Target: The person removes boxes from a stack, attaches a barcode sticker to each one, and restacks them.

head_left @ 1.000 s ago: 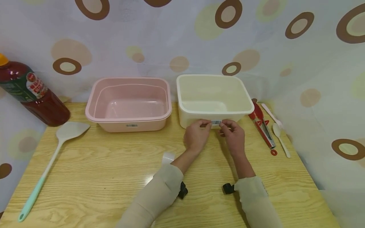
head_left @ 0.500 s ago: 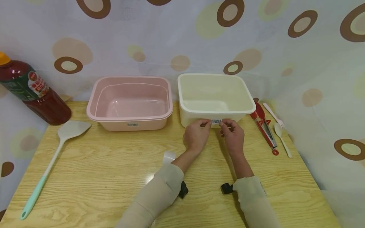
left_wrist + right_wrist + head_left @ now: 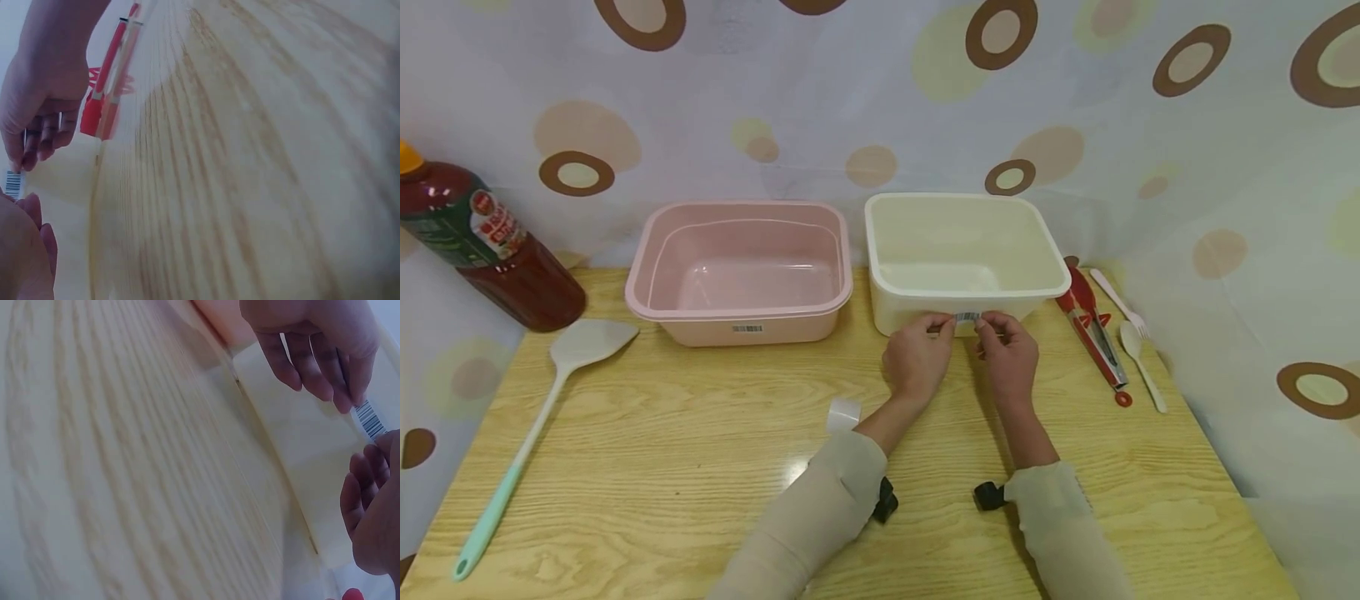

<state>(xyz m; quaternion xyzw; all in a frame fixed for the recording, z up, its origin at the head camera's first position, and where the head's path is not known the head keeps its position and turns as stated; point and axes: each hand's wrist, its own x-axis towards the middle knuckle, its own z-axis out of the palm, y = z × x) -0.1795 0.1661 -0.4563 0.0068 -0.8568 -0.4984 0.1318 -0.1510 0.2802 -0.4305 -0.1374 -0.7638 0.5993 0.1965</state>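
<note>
A small barcode label (image 3: 967, 317) is held by its two ends in front of the cream plastic basin (image 3: 897, 305). My left hand (image 3: 917, 360) pinches the label's left end between thumb and finger. At the other end, my right hand (image 3: 1011, 358) pinches it the same way. In the right wrist view the barcode label (image 3: 370, 420) stretches between both sets of fingertips, close against the basin's front wall. To the left stands a pink basin (image 3: 737, 315) with a similar barcode label (image 3: 747, 328) on its front.
Beside my left forearm sits a small white roll (image 3: 844, 414). A turner (image 3: 591, 340) with a mint handle lies left, below a bottle of red liquid (image 3: 497, 233). Red tongs (image 3: 1096, 340), a pink fork (image 3: 1120, 304) and a cream spoon (image 3: 1135, 346) lie right. Patterned walls enclose the table.
My right forearm has shifted slightly to the left. Both hands keep their pinch on the barcode label, and the basins stay in place.
</note>
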